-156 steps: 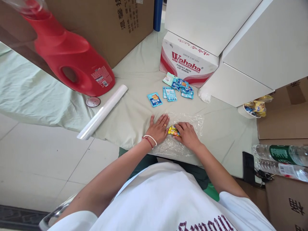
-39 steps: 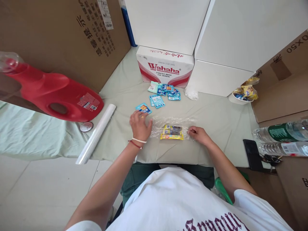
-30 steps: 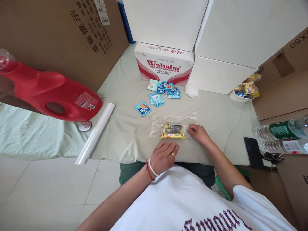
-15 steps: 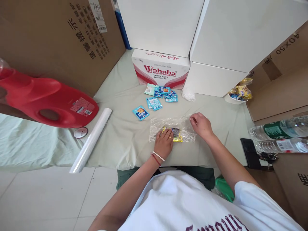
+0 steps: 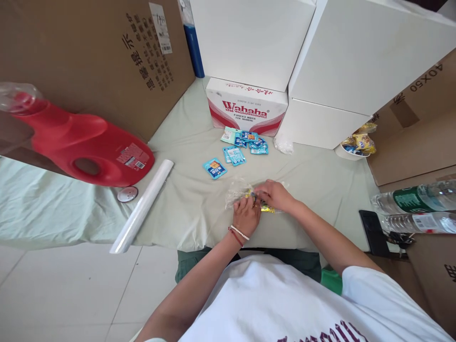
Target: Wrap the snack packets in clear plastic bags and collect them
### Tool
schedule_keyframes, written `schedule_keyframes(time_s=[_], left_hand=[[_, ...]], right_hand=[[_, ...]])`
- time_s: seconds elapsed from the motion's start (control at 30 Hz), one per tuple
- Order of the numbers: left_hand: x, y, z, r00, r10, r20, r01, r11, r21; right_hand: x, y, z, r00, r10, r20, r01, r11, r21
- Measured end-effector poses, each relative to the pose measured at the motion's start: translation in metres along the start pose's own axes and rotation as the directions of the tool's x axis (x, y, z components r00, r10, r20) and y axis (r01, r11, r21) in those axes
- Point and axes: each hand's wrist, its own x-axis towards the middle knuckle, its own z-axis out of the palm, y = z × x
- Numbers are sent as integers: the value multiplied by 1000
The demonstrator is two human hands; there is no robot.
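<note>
A yellow snack packet lies on a sheet of clear plastic wrap on the pale green cloth. My left hand presses down on the packet and wrap with its fingers curled. Across the packet from the right comes my right hand, its fingers closed on a folded part of the wrap. Both hands meet over the packet and hide most of it.
Several blue sachets lie beyond the hands, one blue sachet apart. A roll of wrap and a red jug sit left. A Wahaha carton, white boxes, a bowl of snacks, water bottles and a phone surround.
My left hand went out towards the single blue sachet, drew back, then came down on the packet. My right hand has carried the wrap's right side leftward over the packet.
</note>
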Motion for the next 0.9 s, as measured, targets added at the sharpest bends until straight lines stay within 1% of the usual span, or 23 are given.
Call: schedule_keyframes(time_s=[0.03, 0.1, 0.17, 0.23, 0.27, 0.3, 0.33, 0.37, 0.4, 0.43, 0.47, 0.5, 0.53, 0.57, 0.6, 0.7, 0.73, 0.8, 0.87, 0.9], left_hand=[[1, -1, 0, 1000, 7, 19, -6, 1000, -19], [1, -5, -1, 999, 21, 24, -19, 997, -78], [-1, -15, -2, 999, 50, -9, -51, 986, -161], [-7, -29, -6, 995, 90, -53, -101, 958, -267], [-10, -37, -8, 994, 78, -79, -100, 942, -321], [-14, -45, -10, 994, 18, -112, -58, 929, -365], [-16, -53, -12, 984, -98, -149, 32, 919, -393], [-18, -59, -14, 950, -251, -187, 158, 900, -405], [-18, -63, -16, 888, -406, -216, 298, 866, -400], [-17, -66, -17, 819, -527, -227, 425, 823, -377], [-15, -66, -18, 769, -602, -214, 521, 785, -336], [-11, -64, -19, 749, -639, -177, 582, 762, -285], [-6, -62, -19, 749, -650, -127, 613, 753, -239], [-1, -58, -18, 758, -648, -80, 620, 752, -222], [4, -54, -18, 769, -638, -45, 612, 755, -235], [14, -41, -16, 810, -587, -6, 545, 755, -365], [15, -36, -15, 831, -557, 1, 509, 760, -404], [13, -23, -12, 888, -459, -5, 405, 788, -464], [5, -9, -8, 949, -313, -45, 252, 835, -489], [0, -3, -6, 971, -229, -66, 172, 864, -473]], right_hand=[[-12, -1, 8, 998, -59, -23, 59, 998, 4], [-33, -1, 25, 991, -123, -53, 122, 992, -17], [-47, 1, 43, 987, -138, -78, 134, 990, -52], [-54, 3, 56, 987, -137, -84, 129, 987, -94], [-56, 2, 61, 989, -125, -82, 115, 986, -120], [-56, 1, 65, 991, -106, -81, 94, 985, -146], [-56, -1, 67, 993, -85, -76, 71, 983, -171], [-56, -4, 68, 996, -64, -67, 50, 980, -192], [-56, -7, 69, 997, -45, -59, 32, 977, -209], [-55, -9, 69, 998, -29, -51, 17, 975, -220], [-55, -11, 68, 999, -15, -44, 5, 974, -226], [-54, -13, 66, 999, -5, -38, -4, 974, -227], [-54, -14, 65, 999, 2, -33, -9, 974, -226], [-53, -15, 63, 1000, 7, -29, -13, 976, -219], [-53, -16, 62, 1000, 10, -27, -16, 978, -208], [-51, -17, 59, 1000, 12, -27, -17, 986, -168], [-51, -18, 59, 1000, 11, -27, -15, 987, -157], [-51, -18, 59, 999, 6, -32, -10, 991, -135], [-53, -19, 59, 998, 4, -57, -9, 995, -100], [-55, -18, 58, 997, 1, -77, -7, 997, -72]])
